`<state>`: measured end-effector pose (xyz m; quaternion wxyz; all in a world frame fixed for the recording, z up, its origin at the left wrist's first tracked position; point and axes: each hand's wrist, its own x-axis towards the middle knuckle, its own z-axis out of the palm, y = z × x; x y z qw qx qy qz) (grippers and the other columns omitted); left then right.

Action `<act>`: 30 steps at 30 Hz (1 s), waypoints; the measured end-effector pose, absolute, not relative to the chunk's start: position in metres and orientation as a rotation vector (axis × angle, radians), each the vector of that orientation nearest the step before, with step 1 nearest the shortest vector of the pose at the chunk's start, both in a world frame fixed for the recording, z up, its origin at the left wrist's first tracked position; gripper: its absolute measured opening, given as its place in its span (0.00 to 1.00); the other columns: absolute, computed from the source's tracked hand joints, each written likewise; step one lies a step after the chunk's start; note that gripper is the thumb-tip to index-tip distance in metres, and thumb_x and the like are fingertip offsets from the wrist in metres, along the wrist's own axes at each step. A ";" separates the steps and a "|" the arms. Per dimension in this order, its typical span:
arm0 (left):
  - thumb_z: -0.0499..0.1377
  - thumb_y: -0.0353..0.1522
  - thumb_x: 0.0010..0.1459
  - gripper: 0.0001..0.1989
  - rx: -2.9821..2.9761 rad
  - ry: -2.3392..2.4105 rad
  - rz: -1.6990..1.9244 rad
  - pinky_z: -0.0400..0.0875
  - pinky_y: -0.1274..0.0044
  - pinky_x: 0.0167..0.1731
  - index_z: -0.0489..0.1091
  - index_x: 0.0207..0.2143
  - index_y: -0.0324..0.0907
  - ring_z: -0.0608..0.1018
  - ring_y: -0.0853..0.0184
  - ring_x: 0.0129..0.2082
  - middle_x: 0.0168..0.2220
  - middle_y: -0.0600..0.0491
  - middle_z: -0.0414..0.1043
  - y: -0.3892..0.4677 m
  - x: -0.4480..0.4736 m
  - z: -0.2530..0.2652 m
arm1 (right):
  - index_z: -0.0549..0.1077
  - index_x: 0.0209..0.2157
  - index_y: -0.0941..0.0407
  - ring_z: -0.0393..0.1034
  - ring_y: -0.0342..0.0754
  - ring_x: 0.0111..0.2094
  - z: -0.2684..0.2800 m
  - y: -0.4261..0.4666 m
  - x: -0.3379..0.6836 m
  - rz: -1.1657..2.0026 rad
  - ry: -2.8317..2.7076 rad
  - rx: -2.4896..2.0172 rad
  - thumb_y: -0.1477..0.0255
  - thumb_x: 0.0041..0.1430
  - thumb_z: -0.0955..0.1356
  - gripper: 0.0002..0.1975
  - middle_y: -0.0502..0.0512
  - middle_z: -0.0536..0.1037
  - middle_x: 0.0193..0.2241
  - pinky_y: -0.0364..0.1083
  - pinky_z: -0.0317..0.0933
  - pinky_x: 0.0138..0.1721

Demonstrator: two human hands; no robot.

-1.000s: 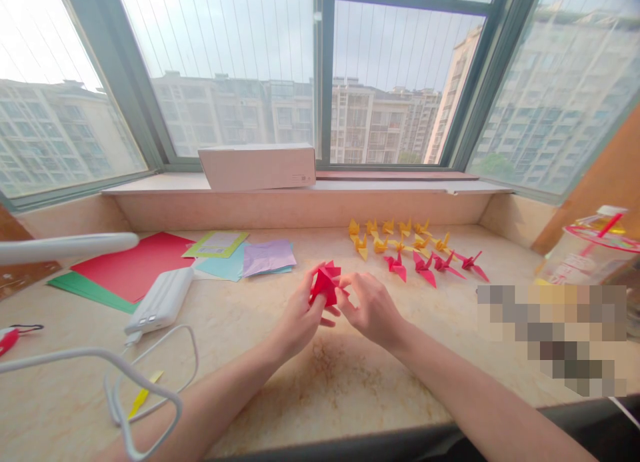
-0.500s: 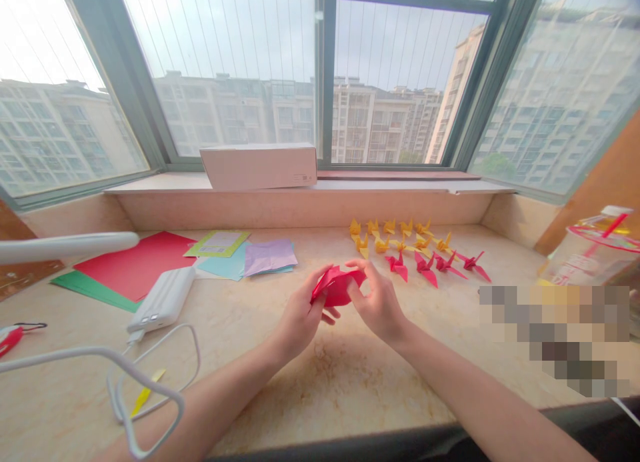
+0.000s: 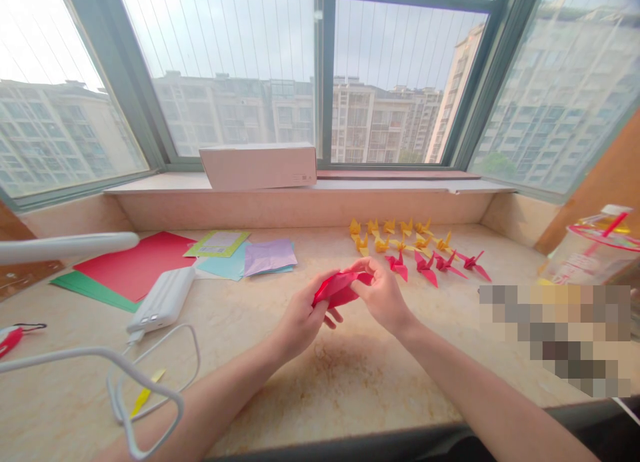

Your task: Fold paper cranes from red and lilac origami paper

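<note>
Between my hands, above the stone counter, is a partly folded sheet of red origami paper [image 3: 340, 289]. My left hand [image 3: 305, 312] grips its left side, thumb in front and fingers behind. At the right edge, my right hand [image 3: 383, 295] pinches the paper between thumb and fingers. Just beyond my right hand lie several red paper cranes [image 3: 446, 265] in a row. Behind them stand several yellow paper cranes [image 3: 383, 244]. The underside of the held paper is hidden.
To the left lie red sheets [image 3: 140, 262], green sheets [image 3: 95, 292], and purple paper [image 3: 270, 257] over blue sheets. A white power bank [image 3: 163, 299] trails a looping cable [image 3: 170, 395]. A plastic cup [image 3: 590, 252] with a straw stands right. A white box [image 3: 260, 167] rests on the sill.
My right hand has shifted slightly right, drawing the paper's right edge with it. The paper now looks longer and flatter across. My left hand stays almost where it was.
</note>
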<state>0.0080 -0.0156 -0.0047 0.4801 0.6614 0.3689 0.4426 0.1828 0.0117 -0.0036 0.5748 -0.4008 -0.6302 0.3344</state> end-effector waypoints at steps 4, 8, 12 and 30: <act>0.55 0.36 0.64 0.23 1.637 0.841 1.064 0.78 0.74 0.30 0.60 0.60 0.45 0.81 0.64 0.33 0.44 0.46 0.76 -0.024 0.006 0.005 | 0.74 0.35 0.55 0.77 0.50 0.36 -0.002 0.007 0.183 0.621 -1.543 -0.907 0.76 0.54 0.69 0.05 0.53 0.81 0.33 0.48 0.71 0.37; 0.54 0.44 0.64 0.25 1.587 0.863 1.102 0.79 0.73 0.32 0.62 0.59 0.44 0.81 0.60 0.39 0.46 0.44 0.76 -0.024 0.007 0.008 | 0.74 0.36 0.54 0.76 0.51 0.41 -0.002 0.001 0.184 0.437 -1.686 -0.798 0.76 0.57 0.68 0.05 0.54 0.80 0.37 0.49 0.69 0.42; 0.53 0.45 0.65 0.23 1.621 0.917 1.159 0.79 0.75 0.29 0.67 0.56 0.43 0.81 0.61 0.38 0.47 0.45 0.76 -0.018 0.009 0.001 | 0.72 0.36 0.53 0.74 0.49 0.39 -0.002 -0.001 0.184 0.334 -1.768 -0.733 0.76 0.59 0.67 0.04 0.53 0.78 0.36 0.48 0.68 0.41; 0.53 0.39 0.66 0.20 1.701 0.852 1.281 0.76 0.78 0.26 0.69 0.57 0.43 0.80 0.67 0.28 0.39 0.48 0.79 -0.015 0.006 -0.006 | 0.71 0.38 0.53 0.75 0.49 0.40 0.006 -0.005 0.176 0.857 -1.422 -0.712 0.74 0.53 0.71 0.10 0.53 0.78 0.38 0.47 0.71 0.40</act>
